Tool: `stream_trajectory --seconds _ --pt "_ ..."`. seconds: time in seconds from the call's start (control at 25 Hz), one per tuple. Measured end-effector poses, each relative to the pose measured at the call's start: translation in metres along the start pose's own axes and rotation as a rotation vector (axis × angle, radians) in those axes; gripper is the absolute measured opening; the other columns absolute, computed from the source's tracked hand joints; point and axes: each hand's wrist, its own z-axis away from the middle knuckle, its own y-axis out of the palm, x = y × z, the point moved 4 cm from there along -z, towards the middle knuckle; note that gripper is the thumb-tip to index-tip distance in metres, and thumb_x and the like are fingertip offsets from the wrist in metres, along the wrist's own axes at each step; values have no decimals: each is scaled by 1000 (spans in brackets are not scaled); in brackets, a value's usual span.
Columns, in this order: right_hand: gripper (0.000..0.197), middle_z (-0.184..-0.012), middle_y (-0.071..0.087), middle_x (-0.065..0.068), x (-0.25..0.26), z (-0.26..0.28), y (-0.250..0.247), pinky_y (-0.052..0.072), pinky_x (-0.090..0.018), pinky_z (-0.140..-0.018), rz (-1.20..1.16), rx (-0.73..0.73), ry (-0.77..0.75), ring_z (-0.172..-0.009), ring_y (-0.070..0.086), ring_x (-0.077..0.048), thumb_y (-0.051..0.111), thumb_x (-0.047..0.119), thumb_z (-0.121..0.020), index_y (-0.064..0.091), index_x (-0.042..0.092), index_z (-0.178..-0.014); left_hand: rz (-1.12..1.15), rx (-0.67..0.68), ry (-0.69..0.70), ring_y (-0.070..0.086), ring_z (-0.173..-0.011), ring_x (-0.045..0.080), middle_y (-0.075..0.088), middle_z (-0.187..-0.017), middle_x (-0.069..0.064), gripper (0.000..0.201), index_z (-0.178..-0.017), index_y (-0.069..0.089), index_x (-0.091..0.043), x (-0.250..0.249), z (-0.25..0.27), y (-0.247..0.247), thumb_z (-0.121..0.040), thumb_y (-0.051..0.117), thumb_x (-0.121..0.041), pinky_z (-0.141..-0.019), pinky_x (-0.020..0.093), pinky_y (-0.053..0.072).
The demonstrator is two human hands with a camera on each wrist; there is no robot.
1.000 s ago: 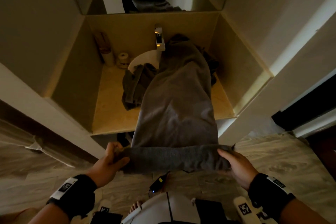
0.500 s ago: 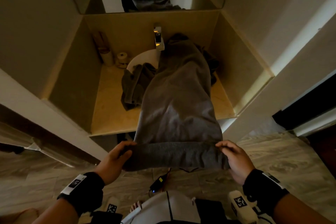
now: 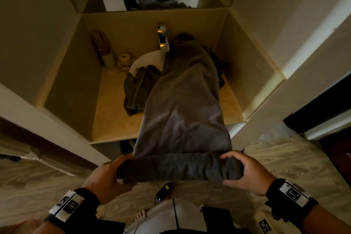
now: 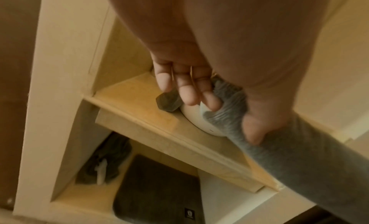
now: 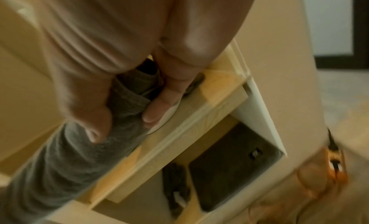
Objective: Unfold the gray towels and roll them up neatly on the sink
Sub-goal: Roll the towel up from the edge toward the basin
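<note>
Gripping, left hand (image 3: 106,178): fingers curled round the left end of the roll.
Gray towel (image 3: 182,112): near end rolled into a tube between both hands, in front of the table's near edge; the rest stretches far across the table (image 3: 112,112) and over the sink (image 3: 146,61).
Second towel (image 3: 136,89): crumpled, left of it.
Right hand (image 3: 247,173): clasps the roll's right end.

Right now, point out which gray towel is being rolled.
The long towel draped over the counter edge, held by both hands; the other towel lies crumpled beside the sink.
</note>
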Motion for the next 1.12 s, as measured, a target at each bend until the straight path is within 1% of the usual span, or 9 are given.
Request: stream_trajectory --seconds 0.2,0.36,0.56,0.68,0.76,0.84,0.92,1.04,1.12 --pt "75 -121 46 33 3 -5 1 39 -6 -91 133 90 -60 -115 45 17 91 50 -53 52 48 -117 3 -28 20 67 -90 -2 71 -98 -20 60 -113 47 -63 4 -8 -5 -58 69 -61 -86 30 58" --pt "60 -118 57 30 1 -9 -5 48 -17 -94 45 -17 -100 -113 55 9 86 43 -63 57 52 -116 30 22 -2 66 -94 2 70 -101 -17 60 -112 48 -56 2 -18 0 -66 84 -42 -90 32 56" --pt "63 -114 67 20 -16 -9 -8 51 -28 -95 -186 -42 12 -110 63 -1 80 67 -59 63 44 -115 60 -39 64 64 -90 2 67 -100 -17 39 -105 60 -50 5 -23 -1 -72 79 -57 -82 32 56" --pt "70 -118 59 16 -21 -9 -4 49 -21 -94 -214 -85 -6 -110 62 -4 71 76 -63 60 32 -117 91 -55 74 58 -91 12 58 -104 -11 32 -103 63 -53 15 -24 -3 -73 69 -64 -74 26 51" --pt "75 -131 45 17 -22 -10 -1 44 -14 -97 -259 -129 12 -113 58 4 65 83 -61 55 35 -118 186 -34 9 59 -97 14 60 -108 -7 25 -97 66 -47 17 -26 0 -75 74 -58 -82 29 52" --pt "77 -134 51 12 -23 -12 3 46 -18 -96 -433 -177 84 -113 58 7 68 86 -52 56 42 -114 375 -2 -75 66 -98 12 71 -105 -6 54 -101 69 -41 18 -29 6 -62 71 -78 -90 34 53" --pt "83 -118 70 3 -25 -17 10 54 -24 -82 -692 -213 222 -104 67 -4 78 77 -47 62 32 -115 530 43 -165 72 -93 19 77 -97 -1 94 -104 73 -31 20 -33 16 -38 62 -96 -85 35 56" --pt "56 -108 75 -9 -27 -22 20 57 -39 -81 -946 -238 379 -98 72 -24 74 44 -70 68 13 -116 757 123 -298 73 -93 36 77 -99 16 116 -116 66 -11 21 -38 30 -27 79 -85 -76 40 55" --pt "39 -108 75 -10 -24 -25 24 57 -36 -74 -1013 -264 395 -94 73 -24 66 33 -83 69 11 -114 852 104 -326 72 -93 42 76 -100 22 118 -117 63 -8 19 -40 33 -24 86 -78 -76 42 55"
